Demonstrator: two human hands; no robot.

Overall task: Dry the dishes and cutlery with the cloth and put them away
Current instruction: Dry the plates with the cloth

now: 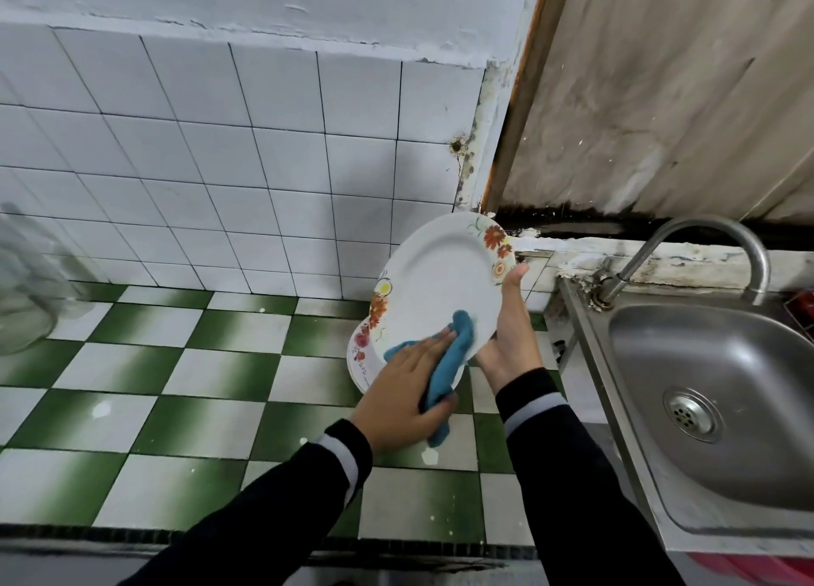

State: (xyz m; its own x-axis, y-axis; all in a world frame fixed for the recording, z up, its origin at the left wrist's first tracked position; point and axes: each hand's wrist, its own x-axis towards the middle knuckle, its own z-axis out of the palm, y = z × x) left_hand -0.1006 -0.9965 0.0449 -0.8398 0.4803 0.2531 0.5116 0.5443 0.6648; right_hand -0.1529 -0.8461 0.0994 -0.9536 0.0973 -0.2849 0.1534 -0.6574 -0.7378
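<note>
Dark sleeves [286, 497] reach over the checked counter [176, 387], left of the sink [727, 387]. The left hand [405, 392] grips the blue cloth [445, 365], thumb curled round it, fingers pressing it to the floral plate [440, 277]. The right hand [511, 334] holds this plate tilted by its rim, thumb along the edge, fingers hidden behind. The plate hangs just left of the sink, over a second plate [359, 358] on the counter.

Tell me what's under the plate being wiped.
Another floral plate rests on the counter below it; only its left rim shows. The held plate, cloth and left hand hide the rest.
</note>
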